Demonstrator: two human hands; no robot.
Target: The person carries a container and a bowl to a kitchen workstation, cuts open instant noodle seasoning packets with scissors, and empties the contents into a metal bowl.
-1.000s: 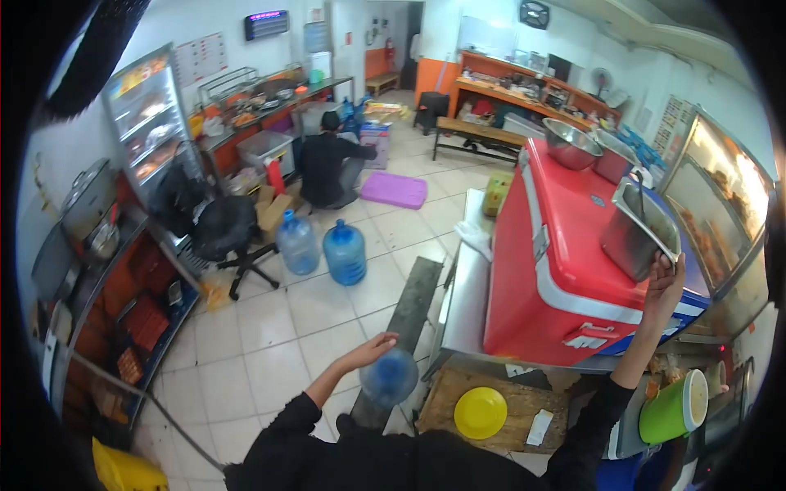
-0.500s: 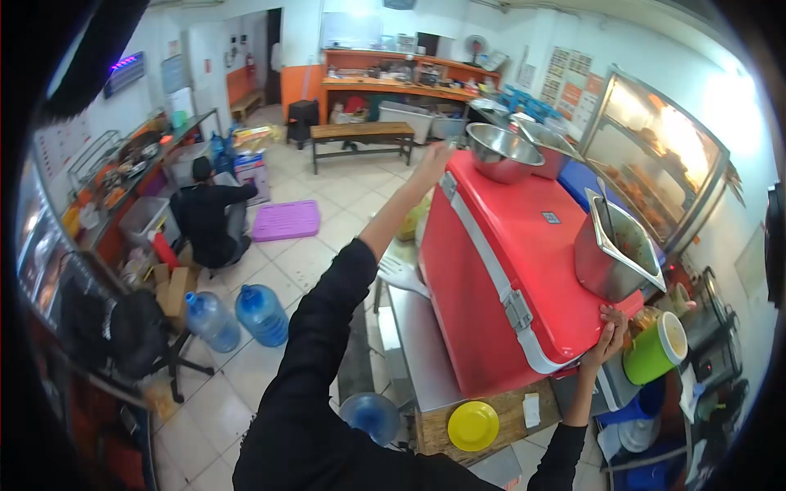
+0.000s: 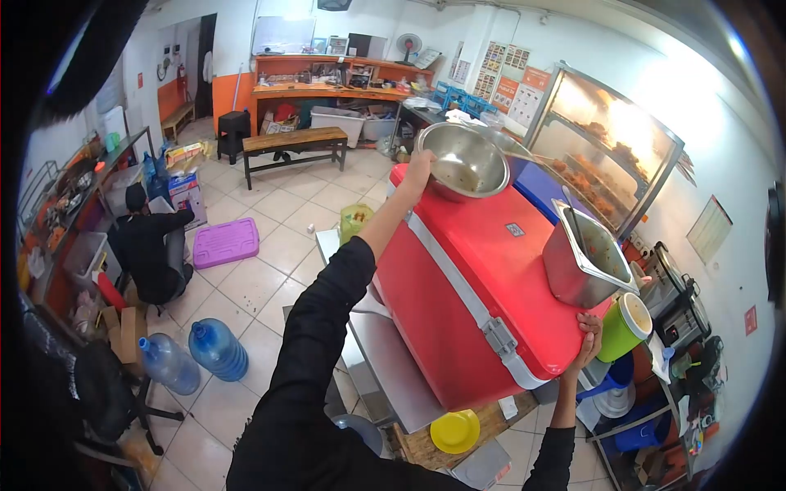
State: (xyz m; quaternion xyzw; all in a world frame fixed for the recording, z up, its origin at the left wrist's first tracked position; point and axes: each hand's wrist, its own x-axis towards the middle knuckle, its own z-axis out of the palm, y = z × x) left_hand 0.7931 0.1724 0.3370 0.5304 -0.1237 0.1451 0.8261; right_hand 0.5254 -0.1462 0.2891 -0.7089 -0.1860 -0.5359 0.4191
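The steel bowl opens upward; the red cooler recedes lengthwise leftward.

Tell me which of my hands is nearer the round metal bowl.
Left: your left hand is at the rim of the bowl; your right hand is farther off, at a corner of the red cooler.

1. One view is given, from a camera worn on the head; the wearer's sleeves are seen from above, entering at the lower edge.
2. It is pointed forward and down, so that the cooler is looked onto from close by.
3. Further off, the bench and the counter are taken in towards the top.
4. A wide field is covered (straight lines are bent, and the sides are rounded off in black).
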